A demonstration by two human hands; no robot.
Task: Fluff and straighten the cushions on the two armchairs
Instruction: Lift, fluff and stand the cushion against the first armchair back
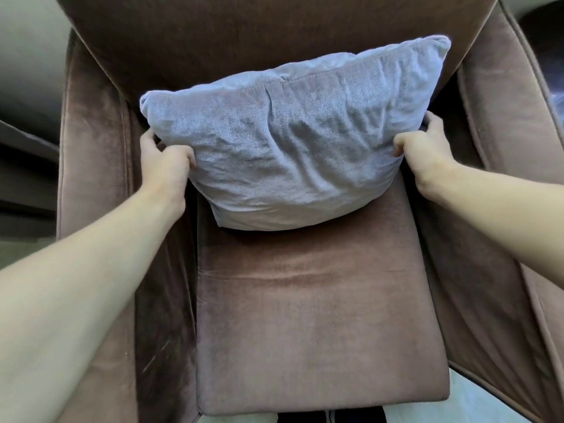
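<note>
A light blue-grey cushion (283, 138) stands tilted against the backrest of a brown velvet armchair (320, 315), its lower edge resting on the seat cushion. My left hand (168, 163) grips the cushion's left side, fingers curled behind the edge and thumb on the front. My right hand (424, 151) grips its right side the same way. The fabric is creased across the front. Only one armchair is in view.
The chair's left armrest (94, 166) and right armrest (500, 123) flank the seat closely. Pale floor (476, 404) shows at the bottom right beyond the seat's front edge. A dark shape (546, 35) lies at the top right behind the chair.
</note>
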